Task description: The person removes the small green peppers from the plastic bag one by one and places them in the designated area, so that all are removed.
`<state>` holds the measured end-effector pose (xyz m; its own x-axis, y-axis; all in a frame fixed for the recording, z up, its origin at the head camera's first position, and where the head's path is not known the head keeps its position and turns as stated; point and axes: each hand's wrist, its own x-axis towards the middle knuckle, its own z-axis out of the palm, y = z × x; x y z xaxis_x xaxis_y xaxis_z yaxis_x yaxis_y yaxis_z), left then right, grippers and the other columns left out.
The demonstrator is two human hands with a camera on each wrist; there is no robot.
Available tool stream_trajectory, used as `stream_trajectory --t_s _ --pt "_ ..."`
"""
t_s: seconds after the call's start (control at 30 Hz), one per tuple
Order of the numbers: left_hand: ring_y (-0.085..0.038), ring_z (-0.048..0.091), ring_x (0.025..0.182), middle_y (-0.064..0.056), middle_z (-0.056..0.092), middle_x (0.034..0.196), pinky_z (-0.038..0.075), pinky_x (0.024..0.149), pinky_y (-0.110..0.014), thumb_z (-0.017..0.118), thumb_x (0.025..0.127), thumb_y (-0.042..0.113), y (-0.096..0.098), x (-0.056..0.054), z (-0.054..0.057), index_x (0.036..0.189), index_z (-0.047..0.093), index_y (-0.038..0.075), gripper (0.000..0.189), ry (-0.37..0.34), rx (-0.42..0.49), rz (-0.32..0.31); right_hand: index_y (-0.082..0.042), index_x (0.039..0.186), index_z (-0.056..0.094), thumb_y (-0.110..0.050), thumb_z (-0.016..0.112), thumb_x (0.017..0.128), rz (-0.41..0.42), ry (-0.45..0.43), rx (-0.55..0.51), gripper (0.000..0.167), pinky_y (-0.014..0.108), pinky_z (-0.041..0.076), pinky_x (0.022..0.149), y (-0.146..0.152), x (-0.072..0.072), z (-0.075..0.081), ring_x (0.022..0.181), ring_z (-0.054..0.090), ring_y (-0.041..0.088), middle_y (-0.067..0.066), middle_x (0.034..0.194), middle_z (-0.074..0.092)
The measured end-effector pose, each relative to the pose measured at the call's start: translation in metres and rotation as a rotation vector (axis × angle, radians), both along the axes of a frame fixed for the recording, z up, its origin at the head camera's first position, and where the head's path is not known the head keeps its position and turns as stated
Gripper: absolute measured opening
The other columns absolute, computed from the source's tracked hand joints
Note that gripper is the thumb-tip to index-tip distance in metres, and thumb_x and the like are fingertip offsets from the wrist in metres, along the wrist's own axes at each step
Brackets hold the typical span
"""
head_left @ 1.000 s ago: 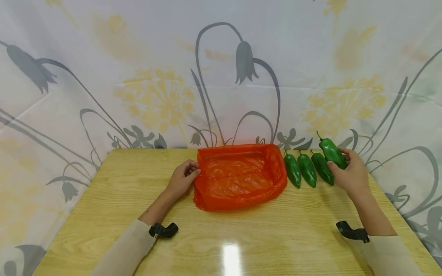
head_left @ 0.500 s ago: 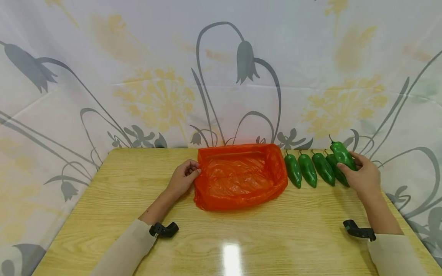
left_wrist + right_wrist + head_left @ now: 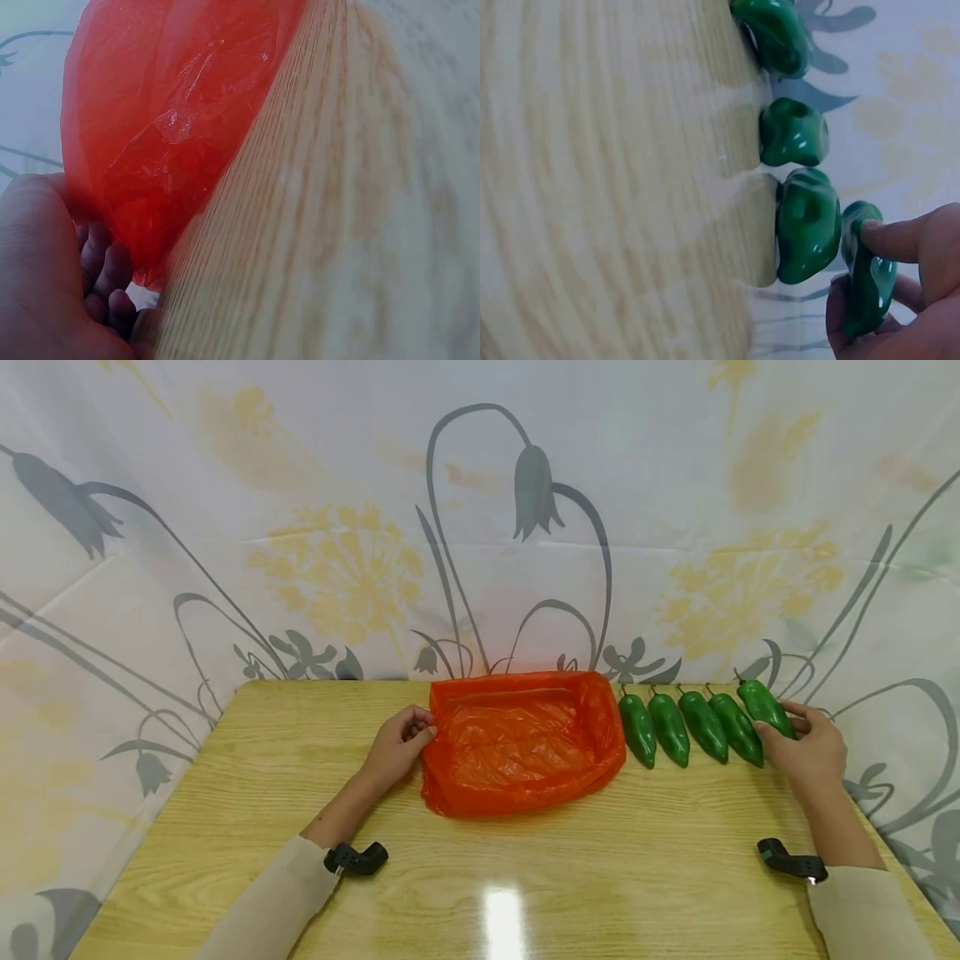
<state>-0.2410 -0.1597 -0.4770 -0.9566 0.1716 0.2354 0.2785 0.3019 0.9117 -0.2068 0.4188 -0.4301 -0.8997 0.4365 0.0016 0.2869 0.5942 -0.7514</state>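
Observation:
My right hand (image 3: 813, 747) holds a glossy green pepper (image 3: 765, 707) at the right end of a row of like peppers. In the right wrist view the thumb and fingers pinch that pepper (image 3: 870, 281) from both sides, close beside the neighbouring pepper (image 3: 808, 229). Several green peppers (image 3: 703, 725) lie side by side on the table, stems toward the wall. To their left is a red plastic bag (image 3: 517, 800), spread open in a box-like shape. My left hand (image 3: 397, 747) pinches the bag's left edge, its fingers curled at the crinkled film (image 3: 180, 127) in the left wrist view.
The light wood table (image 3: 600, 877) ends at the back against a floral-printed cloth (image 3: 337, 468). Black wrist cameras (image 3: 356, 858) sit at both sleeve cuffs. A bright light reflection shows on the table near the front.
My right hand has moved right and down with its pepper, from above the row to its right end, uncovering the peppers beneath. The left hand and the bag have stayed in place.

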Motion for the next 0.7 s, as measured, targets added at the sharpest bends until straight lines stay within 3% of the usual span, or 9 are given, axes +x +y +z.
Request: stream_trajectory --t_s 0.03,0.1,0.17,0.27,0.43,0.57,0.7 --pt "-0.023 0.052 0.08 -0.018 0.063 0.097 0.043 0.071 -0.021 0.064 0.102 0.002 -0.001 -0.003 -0.005 0.113 0.066 -0.007 0.014 0.001 -0.002 0.003 -0.001 0.165 0.03 -0.041 0.055 0.107 -0.003 -0.003 -0.006 0.075 0.061 0.049 0.095 0.002 0.0 -0.001 0.142 0.037 0.058 0.038 0.161 0.032" --pt "-0.021 0.052 0.08 -0.016 0.064 0.097 0.043 0.071 -0.022 0.065 0.102 0.003 -0.001 -0.003 -0.007 0.113 0.066 -0.006 0.014 0.009 -0.005 0.005 -0.002 0.166 0.029 -0.04 0.053 0.108 -0.008 -0.004 -0.003 0.073 0.061 0.048 0.098 0.006 0.0 -0.004 0.143 0.037 0.057 0.037 0.162 0.032" --pt "-0.019 0.052 0.079 -0.014 0.064 0.097 0.043 0.072 -0.022 0.065 0.102 0.004 -0.001 -0.003 -0.006 0.113 0.066 -0.005 0.014 0.009 -0.003 0.005 -0.002 0.166 0.029 -0.038 0.052 0.108 -0.012 -0.003 0.004 0.072 0.048 0.052 0.091 0.009 0.0 -0.006 0.141 0.04 0.056 0.037 0.161 0.034" --pt "-0.018 0.052 0.08 -0.012 0.063 0.097 0.044 0.072 -0.022 0.066 0.102 0.006 -0.002 -0.002 -0.005 0.112 0.066 -0.003 0.013 0.005 0.007 -0.003 0.0 0.165 0.03 -0.032 0.051 0.108 -0.024 -0.006 0.027 0.069 0.031 0.045 0.078 0.012 -0.001 -0.01 0.136 0.044 0.052 0.038 0.157 0.038" --pt "-0.02 0.053 0.082 -0.013 0.063 0.096 0.045 0.074 -0.022 0.067 0.102 0.007 -0.001 -0.003 -0.005 0.111 0.067 -0.001 0.012 -0.002 0.01 -0.01 0.002 0.165 0.027 -0.025 0.049 0.109 -0.009 -0.016 0.012 0.066 0.04 0.047 0.083 0.015 -0.001 -0.012 0.137 0.043 0.054 0.039 0.157 0.036" --pt "-0.018 0.053 0.081 -0.012 0.063 0.096 0.044 0.073 -0.022 0.067 0.102 0.006 -0.001 -0.003 -0.005 0.111 0.067 -0.001 0.012 -0.002 0.008 -0.005 0.003 0.164 0.028 -0.023 0.048 0.109 0.004 -0.017 0.012 0.064 0.028 0.043 0.077 0.016 -0.001 -0.014 0.135 0.044 0.054 0.039 0.156 0.037" --pt "-0.018 0.052 0.079 -0.012 0.063 0.096 0.043 0.071 -0.022 0.067 0.101 0.005 -0.001 -0.003 -0.006 0.112 0.067 -0.003 0.013 0.01 0.018 -0.003 0.005 0.162 0.033 -0.023 0.051 0.108 -0.009 -0.019 0.028 0.063 0.035 0.045 0.084 0.016 -0.002 -0.016 0.135 0.044 0.052 0.039 0.153 0.041"
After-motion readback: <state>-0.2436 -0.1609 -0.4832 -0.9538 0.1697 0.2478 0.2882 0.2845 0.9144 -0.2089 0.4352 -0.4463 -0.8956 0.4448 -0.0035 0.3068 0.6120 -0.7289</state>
